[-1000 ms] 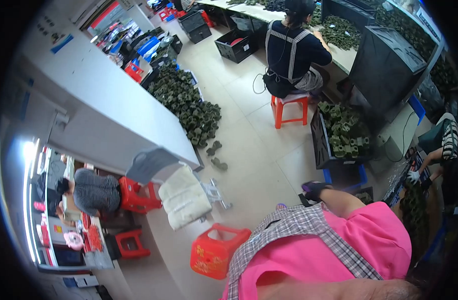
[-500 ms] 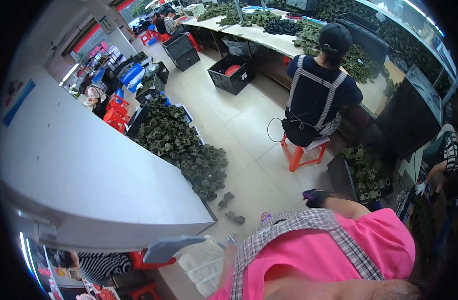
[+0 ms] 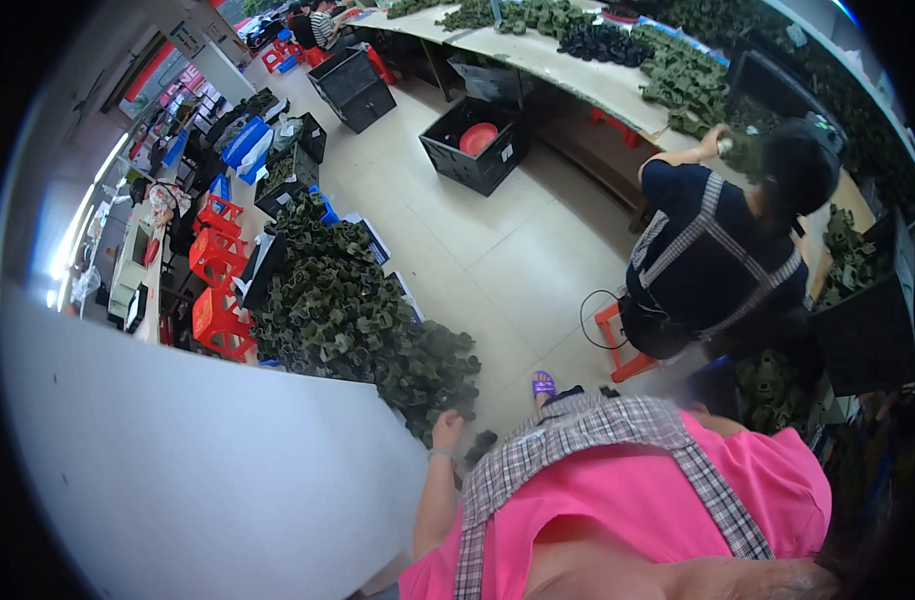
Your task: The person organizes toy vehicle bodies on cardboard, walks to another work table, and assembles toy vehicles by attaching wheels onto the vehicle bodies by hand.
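Note:
My left hand (image 3: 448, 432) is bare and hangs at the near edge of a big heap of dark green, looped fabric-like pieces (image 3: 348, 290) on the floor. Its fingers look bent, but they are too small to show whether they touch or hold a piece. A loose dark piece (image 3: 481, 446) lies on the floor just right of that hand. My right upper arm (image 3: 720, 422) shows at the shoulder only; the hand is hidden. Below me one foot in a purple sandal (image 3: 544, 384) stands on the tiles.
A white partition (image 3: 208, 470) stands close on my left. Ahead right, a co-worker (image 3: 718, 250) sits on a red stool (image 3: 623, 345) at a long table (image 3: 548, 55) strewn with green pieces. Black crates (image 3: 475, 150) and red stools (image 3: 218, 260) stand around the tiled aisle (image 3: 478, 240).
My view has moved forward past the partition. My left hand has come into sight by the heap; my black-gloved right hand has gone from view. The co-worker now leans right, reaching over the table.

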`<act>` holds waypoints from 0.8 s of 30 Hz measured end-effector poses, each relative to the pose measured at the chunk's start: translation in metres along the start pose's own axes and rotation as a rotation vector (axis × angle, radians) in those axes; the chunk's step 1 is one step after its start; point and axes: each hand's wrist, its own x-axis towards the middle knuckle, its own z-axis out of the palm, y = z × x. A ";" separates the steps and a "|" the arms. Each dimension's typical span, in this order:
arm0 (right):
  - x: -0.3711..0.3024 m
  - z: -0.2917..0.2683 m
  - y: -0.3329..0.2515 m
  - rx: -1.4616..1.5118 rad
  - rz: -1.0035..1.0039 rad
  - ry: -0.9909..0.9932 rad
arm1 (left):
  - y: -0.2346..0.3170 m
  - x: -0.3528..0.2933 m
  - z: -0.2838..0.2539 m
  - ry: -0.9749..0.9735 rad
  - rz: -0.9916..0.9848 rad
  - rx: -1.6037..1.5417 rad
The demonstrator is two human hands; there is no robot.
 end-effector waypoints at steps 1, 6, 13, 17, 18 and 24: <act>0.024 -0.022 -0.052 0.038 -0.010 -0.028 | -0.010 0.004 -0.007 -0.032 -0.026 0.062; 0.102 -0.157 -0.212 0.102 -0.028 -0.039 | -0.018 0.015 -0.037 -0.102 -0.013 0.357; 0.222 -0.271 -0.299 0.565 -0.291 0.163 | 0.100 0.227 -0.082 -0.174 0.121 0.391; 0.276 -0.249 -0.245 0.252 -0.145 0.223 | 0.172 0.376 -0.098 -0.220 0.212 0.381; 0.278 -0.248 -0.237 0.208 -0.019 0.213 | 0.187 0.407 -0.096 -0.231 0.224 0.373; 0.264 -0.347 -0.245 0.273 0.205 0.121 | 0.380 0.636 -0.050 -0.340 -0.091 -0.135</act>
